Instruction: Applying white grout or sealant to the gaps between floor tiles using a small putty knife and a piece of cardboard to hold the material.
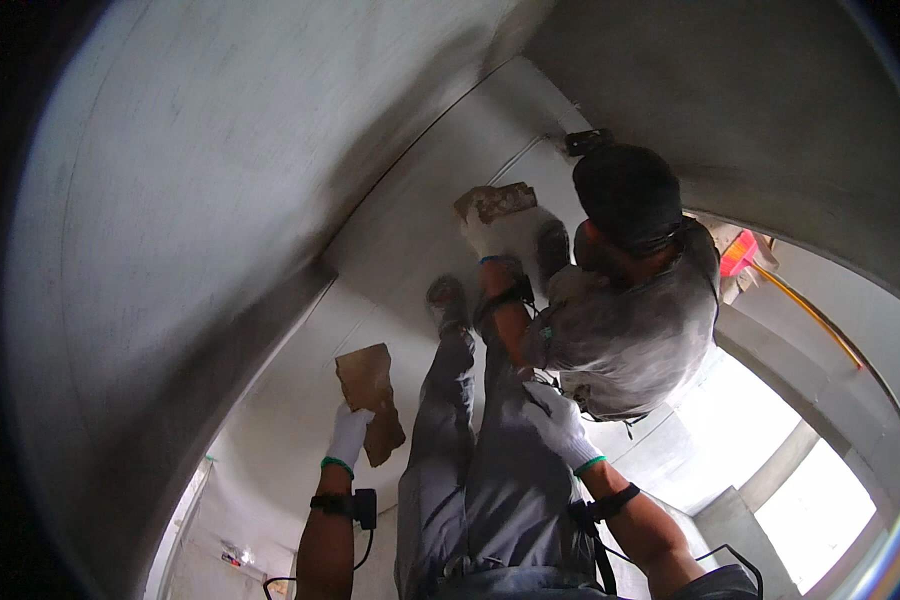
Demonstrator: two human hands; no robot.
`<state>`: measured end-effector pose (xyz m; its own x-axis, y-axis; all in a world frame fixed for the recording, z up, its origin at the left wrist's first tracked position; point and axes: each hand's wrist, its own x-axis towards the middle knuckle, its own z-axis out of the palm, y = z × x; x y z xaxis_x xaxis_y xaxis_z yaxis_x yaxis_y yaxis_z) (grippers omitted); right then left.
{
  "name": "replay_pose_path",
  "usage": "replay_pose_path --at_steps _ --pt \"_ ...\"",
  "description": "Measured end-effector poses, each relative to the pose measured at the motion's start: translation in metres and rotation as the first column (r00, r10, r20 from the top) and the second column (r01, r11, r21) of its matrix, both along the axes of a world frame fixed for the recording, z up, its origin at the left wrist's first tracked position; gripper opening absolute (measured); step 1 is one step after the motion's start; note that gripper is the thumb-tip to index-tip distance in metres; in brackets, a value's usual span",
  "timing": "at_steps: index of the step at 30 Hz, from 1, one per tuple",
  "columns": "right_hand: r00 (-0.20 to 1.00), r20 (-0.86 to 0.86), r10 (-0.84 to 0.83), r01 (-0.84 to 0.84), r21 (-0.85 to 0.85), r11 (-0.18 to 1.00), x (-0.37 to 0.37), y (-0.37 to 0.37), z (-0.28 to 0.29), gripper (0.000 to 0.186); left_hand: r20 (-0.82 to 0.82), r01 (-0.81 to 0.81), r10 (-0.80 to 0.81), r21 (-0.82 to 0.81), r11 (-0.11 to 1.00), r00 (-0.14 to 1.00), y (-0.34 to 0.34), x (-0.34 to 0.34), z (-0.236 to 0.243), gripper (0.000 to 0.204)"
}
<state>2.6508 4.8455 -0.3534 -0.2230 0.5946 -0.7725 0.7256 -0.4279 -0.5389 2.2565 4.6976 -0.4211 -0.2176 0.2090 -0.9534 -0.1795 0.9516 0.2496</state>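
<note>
My left hand (pixel 350 432), in a white knit glove with a green cuff, is closed on the lower edge of a flat brown board piece (pixel 368 392). One side of the piece is ragged; its material cannot be made out. My right hand (pixel 560 425), gloved the same way, rests by my right thigh with thumb and fingers apart and nothing visible in it. Ahead, a co-worker's gloved hand (pixel 483 235) grips a similar brown piece (pixel 508 202) with a rough, patchy face, low over the floor.
The co-worker (pixel 630 320) crouches just ahead on the right, beside my feet. A smooth grey wall (pixel 200 180) rises on the left. Behind the co-worker, a red broom (pixel 739 253) with a yellow handle (pixel 805 305) leans near a bright opening. A small dark object (pixel 588 141) lies by the far wall.
</note>
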Motion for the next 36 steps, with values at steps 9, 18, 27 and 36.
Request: replay_pose_path --at_steps 9,18,27,36 --pt "0.992 0.009 -0.125 0.125 -0.057 0.991 0.012 -0.004 -0.019 0.049 0.006 -0.008 0.008 0.003 1.0 1.0 -0.038 -0.012 -0.029 0.045" --pt "0.985 0.085 -0.15 0.159 -0.117 0.98 0.018 0.003 -0.027 0.047 -0.04 0.104 -0.107 -0.074 0.992 0.993 -0.072 -0.013 -0.03 0.048" --pt "0.992 0.087 -0.092 0.106 -0.174 0.979 0.04 0.014 -0.01 0.045 -0.115 0.144 -0.174 -0.232 0.962 0.978 -0.153 0.001 0.036 0.045" --pt "0.994 -0.028 -0.108 0.103 -0.14 0.985 0.049 -0.005 -0.002 0.041 -0.21 0.173 -0.262 -0.368 0.914 0.942 -0.229 -0.026 0.119 0.047"
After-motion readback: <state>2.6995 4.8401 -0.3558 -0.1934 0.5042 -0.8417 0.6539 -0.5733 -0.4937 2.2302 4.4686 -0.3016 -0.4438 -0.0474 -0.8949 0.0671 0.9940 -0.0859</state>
